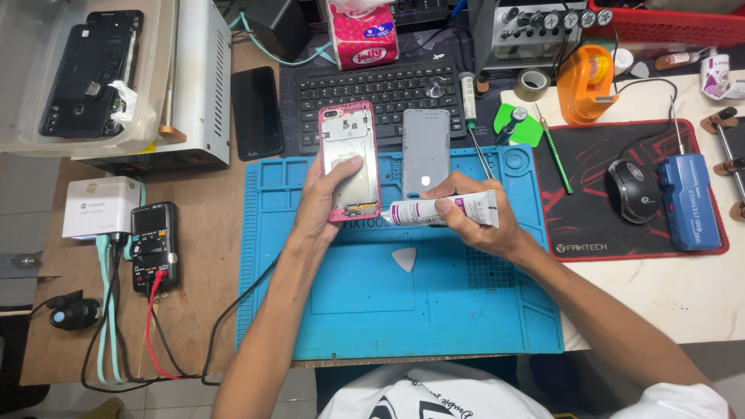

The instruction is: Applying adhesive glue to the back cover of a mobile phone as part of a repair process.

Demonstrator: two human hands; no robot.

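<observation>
While the blue ribbed silicone mat point(372, 310) covers the desk point(660, 287), a pink-rimmed phone frame point(350, 161) with a bare metal inner plate is gripped by the left hand point(322, 198), thumb pressed on the plate, lower end resting on the mat. A white glue tube point(444, 210) is pinched by the right hand point(473, 216), nozzle touching the frame's bottom edge. A flat grey back cover point(425, 150) is laid just beside the frame. A white triangular pick point(403, 258) is seen below the tube.
</observation>
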